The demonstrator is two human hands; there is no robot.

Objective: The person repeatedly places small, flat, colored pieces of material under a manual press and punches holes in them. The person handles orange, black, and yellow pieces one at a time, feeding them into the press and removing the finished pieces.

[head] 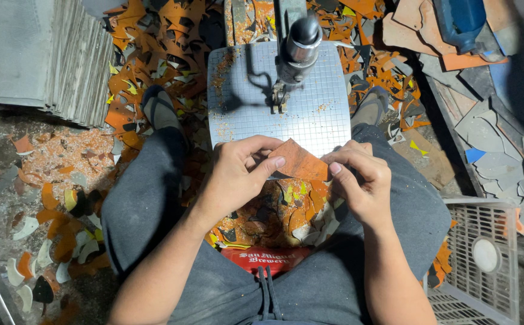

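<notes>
Pinching an orange sheet piece [298, 160] between left hand [238, 174] and right hand [361, 180], keeping it flat before the saw table [238, 108].

Grey drawstring trousers [153, 198], grey shoes [159, 108] (2), bare forearms.

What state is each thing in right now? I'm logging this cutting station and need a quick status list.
Orange piece: held flat between both hands, above the lap.
Left hand: pinching the piece's left edge.
Right hand: pinching its right edge.
Saw table: bare of work, dusted with orange grit.
Sheet stack: standing on edge, uncut.
Plastic crate: holds a round white object.
Offcuts: scattered on the floor.
</notes>
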